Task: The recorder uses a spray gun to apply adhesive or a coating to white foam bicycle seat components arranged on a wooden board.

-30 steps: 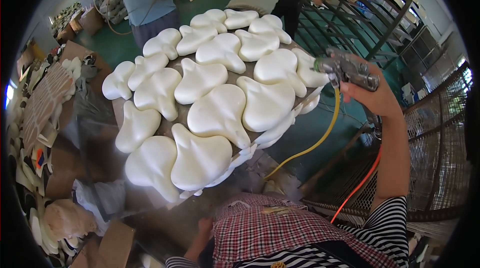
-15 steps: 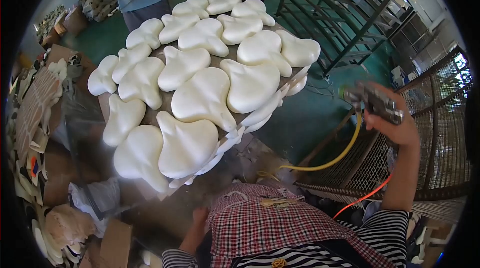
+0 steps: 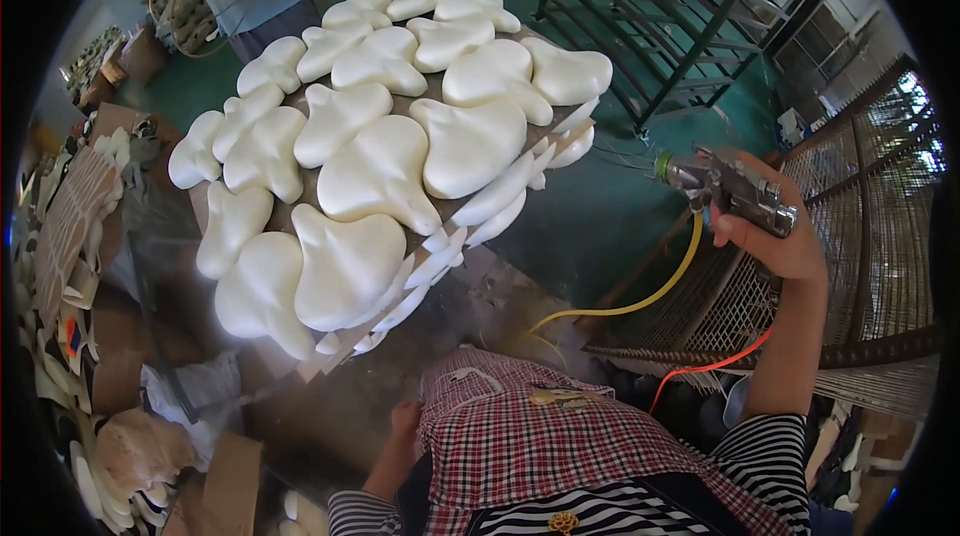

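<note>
It looks like a workshop: a spray gun (image 3: 735,194) at three o'clock, many alike white pieces (image 3: 375,171) at ten, a metal rack (image 3: 705,34) between one and two.

Saddles (image 3: 375,171) on board (image 3: 282,218); spray gun (image 3: 725,188) right; rack (image 3: 707,32) behind (rightward).

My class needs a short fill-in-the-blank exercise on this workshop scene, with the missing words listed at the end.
1. The camera wearer's ____ hand grips the spray gun.
2. The hose joined near the front of the spray gun is ____.
3. In the picture, the cluster of rounded white pieces lies to the ____ of the spray gun.
4. The wearer's apron is checked, but the sleeves are ____.

Missing words: right; yellow; left; striped.
</note>
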`<state>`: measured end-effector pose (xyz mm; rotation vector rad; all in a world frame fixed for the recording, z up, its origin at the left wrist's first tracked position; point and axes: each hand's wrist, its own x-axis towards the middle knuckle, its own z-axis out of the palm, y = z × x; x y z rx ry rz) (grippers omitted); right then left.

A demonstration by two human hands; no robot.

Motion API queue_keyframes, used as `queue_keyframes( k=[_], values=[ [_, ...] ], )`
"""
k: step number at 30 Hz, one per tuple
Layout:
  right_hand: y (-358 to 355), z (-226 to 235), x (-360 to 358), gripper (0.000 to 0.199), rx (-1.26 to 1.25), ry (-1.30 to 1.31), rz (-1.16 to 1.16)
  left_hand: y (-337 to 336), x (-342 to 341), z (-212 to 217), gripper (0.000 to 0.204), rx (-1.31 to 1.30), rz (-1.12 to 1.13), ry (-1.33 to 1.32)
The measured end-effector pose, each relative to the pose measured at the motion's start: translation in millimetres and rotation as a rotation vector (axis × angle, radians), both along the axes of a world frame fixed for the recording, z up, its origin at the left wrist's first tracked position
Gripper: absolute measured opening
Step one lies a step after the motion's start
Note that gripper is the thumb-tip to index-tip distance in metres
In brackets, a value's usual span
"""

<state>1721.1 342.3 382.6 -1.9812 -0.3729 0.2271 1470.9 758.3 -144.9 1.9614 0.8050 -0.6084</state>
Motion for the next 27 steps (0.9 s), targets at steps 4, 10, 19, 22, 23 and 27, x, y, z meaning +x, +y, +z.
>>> queue_keyframes(
  k=[4,10,19,22,23,27],
  values=[
    [-0.4,3.6,-5.1,0.056,-0.009,-0.025,0.006,-3.7,-38.2,-18.9,0.025,0.013,-0.083,-0.22],
    [-31.5,-9.2,-19.5,0.058,-0.023,-0.026,-0.072,-26.2,-50.9,-17.4,0.031,-0.08,0.062,-0.002],
    [-0.5,3.3,-18.9,0.056,-0.018,-0.064,0.001,-13.1,-97.0,-52.9,0.036,-0.035,0.236,-0.003],
    [16.7,4.5,-22.6,0.056,-0.017,-0.052,0.114,-4.9,-88.5,-43.3,0.028,0.181,-0.054,0.036],
    [24.3,1.5,-23.5,0.055,-0.003,-0.028,0.113,-2.3,-84.7,-38.0,0.023,0.227,-0.233,-0.014],
    [83.2,-5.9,2.7,0.058,0.061,-0.097,0.174,24.9,-120.9,-74.7,0.014,0.474,-0.406,-0.361]
  ],
)
